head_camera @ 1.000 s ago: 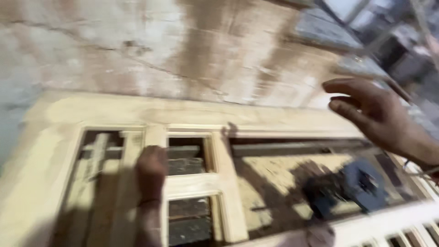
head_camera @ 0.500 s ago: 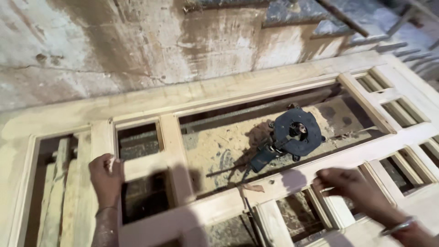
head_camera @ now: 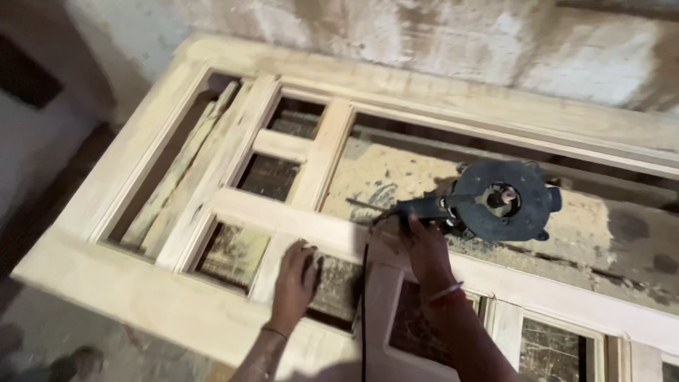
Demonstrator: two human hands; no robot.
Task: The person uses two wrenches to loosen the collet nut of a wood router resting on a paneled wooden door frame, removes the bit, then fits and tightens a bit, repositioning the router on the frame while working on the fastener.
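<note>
Pale, unfinished wood fills the view: a large panelled door frame (head_camera: 297, 219) lies flat, its rails and stiles dividing it into open compartments, some of them showing sawdust-strewn boards below. The right hand (head_camera: 423, 249) reaches over the middle rail, its grip closed around the dark handle of a power tool (head_camera: 495, 201), a router-like machine with a round black base turned upward. That tool lies inside the wide opening on the right half of the frame, on a bed of sawdust (head_camera: 396, 177), with its handle pointing toward the rail. A black cord (head_camera: 365, 297) runs from the handle down across the rail toward the bottom edge of the view. A bangle and a red thread circle the right wrist. The left hand (head_camera: 296, 279) lies palm down, fingers loosely spread and holding nothing, at the foot of a short upright stile where it meets the near rail, beside a small dark opening. Loose wooden strips (head_camera: 185, 166) lean lengthwise in the far left compartment. Beyond the frame rises a rough, stained plaster wall (head_camera: 438, 42).
</note>
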